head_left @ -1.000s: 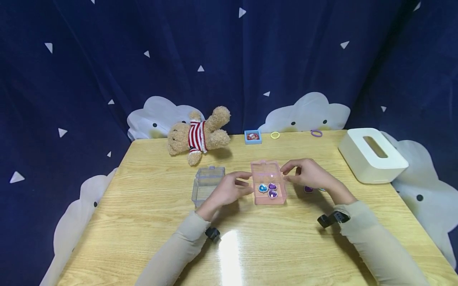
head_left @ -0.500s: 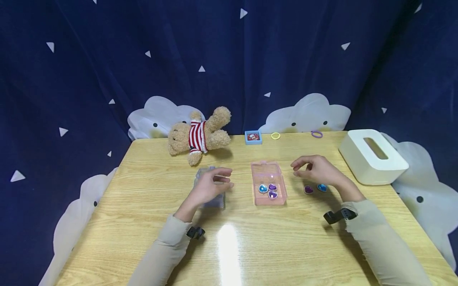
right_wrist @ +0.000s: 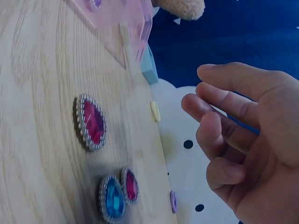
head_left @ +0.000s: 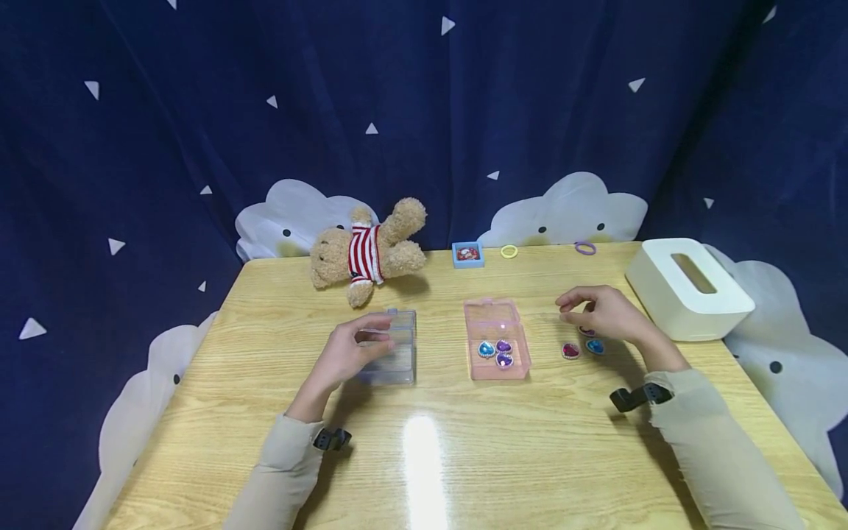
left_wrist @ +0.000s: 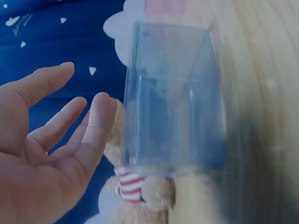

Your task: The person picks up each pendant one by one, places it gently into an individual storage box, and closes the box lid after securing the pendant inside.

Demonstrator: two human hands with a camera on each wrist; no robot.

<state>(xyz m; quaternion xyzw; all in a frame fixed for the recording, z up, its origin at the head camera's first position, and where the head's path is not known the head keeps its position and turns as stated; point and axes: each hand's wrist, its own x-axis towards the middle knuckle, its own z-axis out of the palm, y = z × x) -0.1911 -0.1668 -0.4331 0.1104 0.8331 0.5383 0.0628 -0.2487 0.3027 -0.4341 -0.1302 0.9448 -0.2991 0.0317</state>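
Note:
My left hand (head_left: pixel 346 352) hovers over the left side of a clear plastic box (head_left: pixel 403 362), fingers apart and holding nothing. In the left wrist view the clear box (left_wrist: pixel 175 102) stands beside the fingertips. A pink see-through box (head_left: pixel 500 315) with its lid raised holds a blue gem (head_left: pixel 486 350) and two purple gems (head_left: pixel 504 361). My right hand (head_left: pixel 608 315), loosely bent and holding nothing, is above the loose gems on the right. Below it lie a red gem (right_wrist: pixel 93 122), a blue gem (right_wrist: pixel 112 198) and another red gem (right_wrist: pixel 131 185), all with beaded silver rims.
A teddy bear (head_left: pixel 366 252) in a striped shirt lies at the back left. Along the back edge are a small blue frame (head_left: pixel 467 255), a yellow ring (head_left: pixel 509 252) and a purple ring (head_left: pixel 586 248). A white tissue box (head_left: pixel 689 294) stands at the right.
Both hands have drawn away from the pink box: the left moved left to the clear box, the right moved right over the loose gems. The pink box stays in place.

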